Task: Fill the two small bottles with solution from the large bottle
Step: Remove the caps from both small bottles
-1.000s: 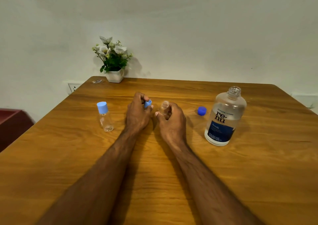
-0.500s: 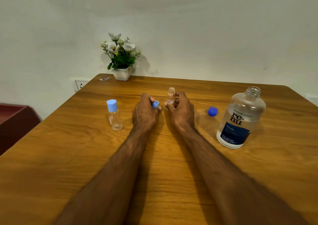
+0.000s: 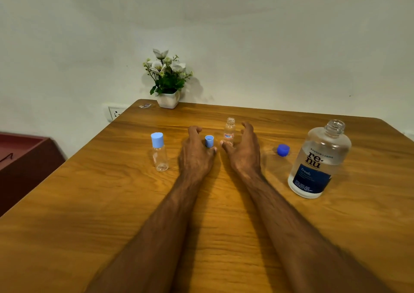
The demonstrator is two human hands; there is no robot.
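Both hands have let go since the earlier frames: the uncapped small bottle (image 3: 229,131) now stands by itself on the desk (image 3: 224,203), and its light blue cap (image 3: 209,140) sits mouth-up beside it rather than pinched in fingers.

Taking the large bottle (image 3: 320,160) as the landmark: it stands upright near the desk's right edge, its neck open, and it looks mostly full of clear solution. Its dark blue cap (image 3: 283,150) lies just left of it. Further left, the right hand (image 3: 244,151) rests with fingers loosely spread and curved, thumb tip close to the base of the uncapped small bottle, holding nothing. Next to it the left hand (image 3: 196,153) lies relaxed and open as well, the light blue cap standing just at its thumb side; whether skin touches the cap I cannot tell. Farthest left of the large bottle stands the second small bottle (image 3: 159,152), upright, capped, and seemingly empty.

By my reading, the opening work is half done: the large bottle and one small bottle are ready for pouring. Nothing has been poured yet. Left to do: fill the open bottle, uncap and fill the other, and likely recap all three.
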